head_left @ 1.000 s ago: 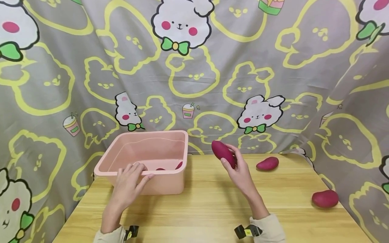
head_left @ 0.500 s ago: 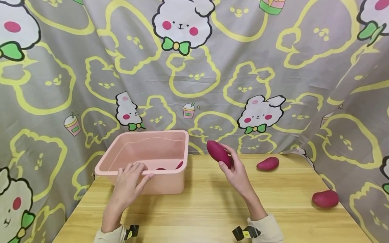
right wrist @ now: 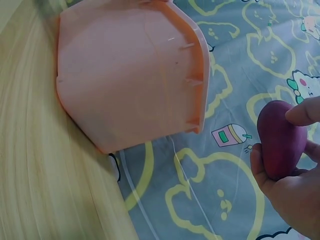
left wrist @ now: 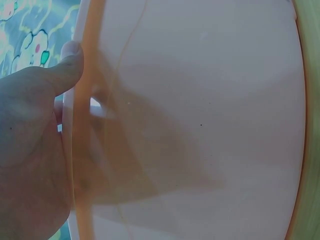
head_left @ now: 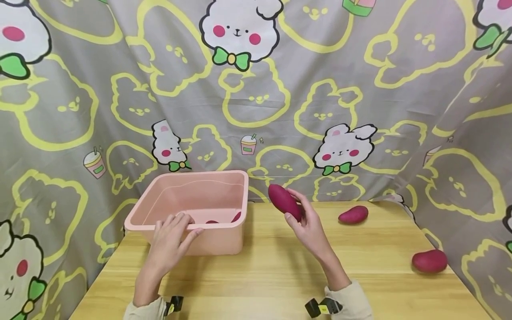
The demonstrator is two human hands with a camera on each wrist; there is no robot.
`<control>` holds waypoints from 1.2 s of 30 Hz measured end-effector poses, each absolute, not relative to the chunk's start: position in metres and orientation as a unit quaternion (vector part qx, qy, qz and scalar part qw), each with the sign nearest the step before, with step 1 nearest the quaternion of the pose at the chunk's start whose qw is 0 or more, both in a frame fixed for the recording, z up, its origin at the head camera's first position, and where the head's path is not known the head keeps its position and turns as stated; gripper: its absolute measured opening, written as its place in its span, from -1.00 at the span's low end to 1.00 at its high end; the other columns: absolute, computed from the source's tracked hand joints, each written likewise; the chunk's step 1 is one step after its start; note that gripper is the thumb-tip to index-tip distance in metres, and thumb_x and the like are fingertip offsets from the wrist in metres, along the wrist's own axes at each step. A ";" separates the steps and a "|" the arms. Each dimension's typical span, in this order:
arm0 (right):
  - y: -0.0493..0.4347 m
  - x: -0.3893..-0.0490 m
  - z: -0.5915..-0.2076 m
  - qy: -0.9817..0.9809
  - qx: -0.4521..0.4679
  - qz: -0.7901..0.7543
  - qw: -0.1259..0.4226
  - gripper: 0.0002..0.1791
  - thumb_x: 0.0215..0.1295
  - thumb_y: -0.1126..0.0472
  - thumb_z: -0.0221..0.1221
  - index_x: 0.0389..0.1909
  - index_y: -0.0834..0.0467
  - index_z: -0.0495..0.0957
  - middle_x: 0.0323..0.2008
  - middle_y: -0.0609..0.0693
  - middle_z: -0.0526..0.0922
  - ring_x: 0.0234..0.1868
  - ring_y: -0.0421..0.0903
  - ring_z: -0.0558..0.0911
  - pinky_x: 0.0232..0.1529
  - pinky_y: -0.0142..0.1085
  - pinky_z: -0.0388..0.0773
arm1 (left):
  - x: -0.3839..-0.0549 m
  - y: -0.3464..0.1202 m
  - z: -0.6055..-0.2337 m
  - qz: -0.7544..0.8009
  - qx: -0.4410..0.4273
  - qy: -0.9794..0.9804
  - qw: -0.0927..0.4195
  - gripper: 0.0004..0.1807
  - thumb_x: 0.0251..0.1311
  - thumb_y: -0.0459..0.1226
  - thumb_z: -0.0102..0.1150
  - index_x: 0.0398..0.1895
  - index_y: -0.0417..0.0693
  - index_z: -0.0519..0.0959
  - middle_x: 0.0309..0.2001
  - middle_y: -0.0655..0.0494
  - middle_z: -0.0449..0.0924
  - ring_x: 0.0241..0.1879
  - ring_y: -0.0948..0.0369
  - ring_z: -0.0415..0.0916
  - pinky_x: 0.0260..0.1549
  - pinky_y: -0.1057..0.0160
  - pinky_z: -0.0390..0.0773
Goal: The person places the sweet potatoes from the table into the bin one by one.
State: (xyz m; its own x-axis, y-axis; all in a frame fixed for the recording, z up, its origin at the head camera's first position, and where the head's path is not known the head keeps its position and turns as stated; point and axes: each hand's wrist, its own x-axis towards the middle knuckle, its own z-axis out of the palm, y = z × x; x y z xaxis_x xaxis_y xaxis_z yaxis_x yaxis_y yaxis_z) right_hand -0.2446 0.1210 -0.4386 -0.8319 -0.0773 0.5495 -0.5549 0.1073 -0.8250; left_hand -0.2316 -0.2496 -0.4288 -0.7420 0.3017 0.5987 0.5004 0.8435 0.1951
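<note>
The tub's front wall hides most of its contents: only dark-red slivers show above the rim. The left hand grips that rim; in the left wrist view its fingers are mostly lost behind the wall. Of the hands, the right hand grasps a plump, tapered sweet potato, its lower end partly covered, in the air right of the tub. Two smooth, rounded sweet potatoes lie farther right on the wood-grain desk. The tub is pink and smooth, the printed cloth behind creased.
</note>
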 end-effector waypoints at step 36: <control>0.076 -0.246 -0.415 -0.693 0.259 0.653 0.160 -0.43 0.47 0.42 0.14 0.46 0.15 0.37 0.38 0.17 0.42 0.24 0.13 0.54 0.13 -0.26 0.56 | -0.230 -0.247 -0.428 -0.172 -0.213 -0.920 0.281 -0.79 0.35 -0.06 0.30 -0.24 0.04 0.52 -0.24 0.19 0.57 -0.20 0.13 0.40 -0.25 0.07 0.12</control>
State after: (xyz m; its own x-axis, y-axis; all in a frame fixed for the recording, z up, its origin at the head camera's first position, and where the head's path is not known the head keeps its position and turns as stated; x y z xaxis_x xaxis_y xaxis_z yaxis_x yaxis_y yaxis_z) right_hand -0.2464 0.0756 -0.4149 -0.8148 -0.1493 0.5602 -0.5680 0.0124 -0.8229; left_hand -0.2305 -0.2467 -0.4282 -0.7516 0.2954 0.5897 0.4890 0.8496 0.1976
